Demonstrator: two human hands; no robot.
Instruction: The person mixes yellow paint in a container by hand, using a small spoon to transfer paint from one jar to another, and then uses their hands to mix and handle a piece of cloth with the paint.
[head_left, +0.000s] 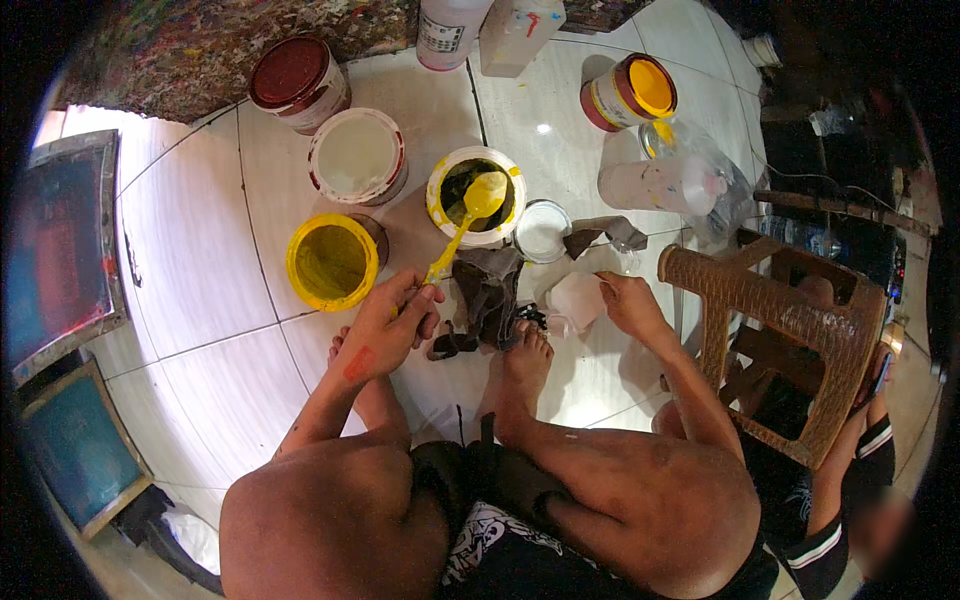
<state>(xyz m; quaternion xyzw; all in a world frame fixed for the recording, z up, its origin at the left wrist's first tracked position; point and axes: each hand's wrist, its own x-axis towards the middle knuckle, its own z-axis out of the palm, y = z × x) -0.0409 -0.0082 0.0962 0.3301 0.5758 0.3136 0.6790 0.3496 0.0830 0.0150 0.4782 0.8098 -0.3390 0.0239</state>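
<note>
- The hands are well apart from each other.
- Left hand [405,308]: fingers closed around the handle of a yellow-coated spoon [484,196].
- The spoon's bowl is over a pot [436,200], whose white rim is smeared yellow.
- Right hand [632,303]: fingertips pinched on a pale sheet [575,302], near dark rags [487,290] on the tiles [190,270].
- Left of the pot, an open yellow tub [294,262]; behind that, a white-topped tub [356,154] with red smears round its edge.
- The bottle [443,45] at the top bears a black-and-white label, its print too small to read.
- Beside it, a pale container [520,38] carries a red mark.
- The shorts [500,540] have a white printed pattern.
</note>
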